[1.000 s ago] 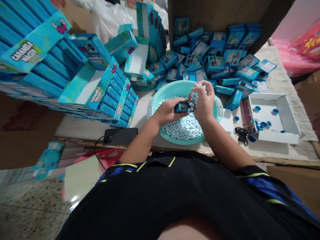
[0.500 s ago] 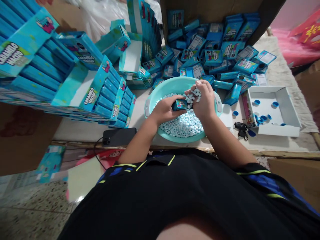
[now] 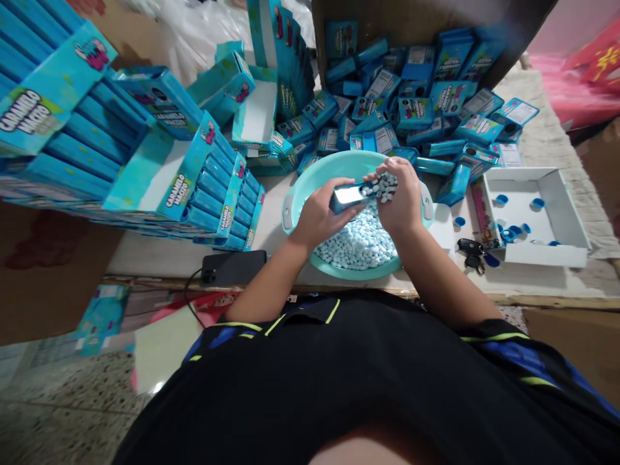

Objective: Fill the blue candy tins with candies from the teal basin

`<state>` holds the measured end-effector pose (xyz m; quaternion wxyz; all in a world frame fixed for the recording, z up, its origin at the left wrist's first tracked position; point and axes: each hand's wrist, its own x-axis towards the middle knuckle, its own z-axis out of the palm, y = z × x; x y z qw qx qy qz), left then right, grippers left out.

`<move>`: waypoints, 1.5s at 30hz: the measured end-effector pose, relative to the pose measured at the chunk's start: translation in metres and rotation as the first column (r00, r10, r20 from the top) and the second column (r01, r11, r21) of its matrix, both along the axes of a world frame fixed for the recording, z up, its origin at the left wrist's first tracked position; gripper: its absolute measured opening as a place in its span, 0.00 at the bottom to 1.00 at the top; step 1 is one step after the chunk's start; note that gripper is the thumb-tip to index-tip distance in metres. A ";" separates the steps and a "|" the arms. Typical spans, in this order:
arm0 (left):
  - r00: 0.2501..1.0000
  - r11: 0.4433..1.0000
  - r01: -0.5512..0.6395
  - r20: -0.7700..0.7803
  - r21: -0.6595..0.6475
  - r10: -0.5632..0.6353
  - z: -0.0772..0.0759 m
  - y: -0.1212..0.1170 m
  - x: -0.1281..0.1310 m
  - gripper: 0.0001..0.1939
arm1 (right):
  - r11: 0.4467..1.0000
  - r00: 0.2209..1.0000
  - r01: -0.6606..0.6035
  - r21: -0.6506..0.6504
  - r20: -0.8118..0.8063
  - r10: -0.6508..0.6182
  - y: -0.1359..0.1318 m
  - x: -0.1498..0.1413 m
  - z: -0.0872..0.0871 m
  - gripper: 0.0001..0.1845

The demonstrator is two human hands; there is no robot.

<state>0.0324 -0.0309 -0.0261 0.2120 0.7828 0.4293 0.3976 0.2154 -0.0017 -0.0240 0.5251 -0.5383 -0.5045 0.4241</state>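
My left hand point(image 3: 322, 212) is wrapped round a small blue candy box point(image 3: 347, 196), tilted with a bright glare on its upper face. The box's right end meets my right hand point(image 3: 401, 200), which is cupped round a heap of small white and pale-blue candies point(image 3: 386, 187). A few candies sit right at the box's end. Both hands are over a turquoise basin point(image 3: 317, 166) with side handles. Many loose candies point(image 3: 358, 244) of the same kind cover its bottom.
Stacked display boxes point(image 3: 179, 187) full of blue packs rise on the left. Loose blue boxes point(image 3: 414, 113) are heaped behind the basin. A phone point(image 3: 234, 267) with a cable lies front left. On the right are keys point(image 3: 471, 248) and a white tray point(image 3: 547, 187) holding blue caps.
My left hand has turned the box, so its printed face has given way to a shiny one. My right hand stays beside it, with fewer candies heaped in it than before.
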 end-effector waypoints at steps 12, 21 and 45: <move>0.969 0.969 0.242 -0.031 -0.049 -0.243 -0.006 0.012 -0.007 0.26 | 1.000 0.998 -0.003 -0.003 -0.066 0.003 -0.001 0.004 -0.002 0.40; 0.966 0.961 0.256 0.054 -0.102 -0.252 -0.008 0.013 -0.006 0.27 | 0.999 0.997 -0.031 0.029 -0.068 0.033 -0.010 -0.001 0.000 0.29; 0.979 0.952 0.196 0.111 -0.236 -0.174 -0.009 0.014 -0.008 0.29 | 0.976 0.829 -0.054 0.212 -0.535 0.162 -0.016 -0.011 0.009 0.17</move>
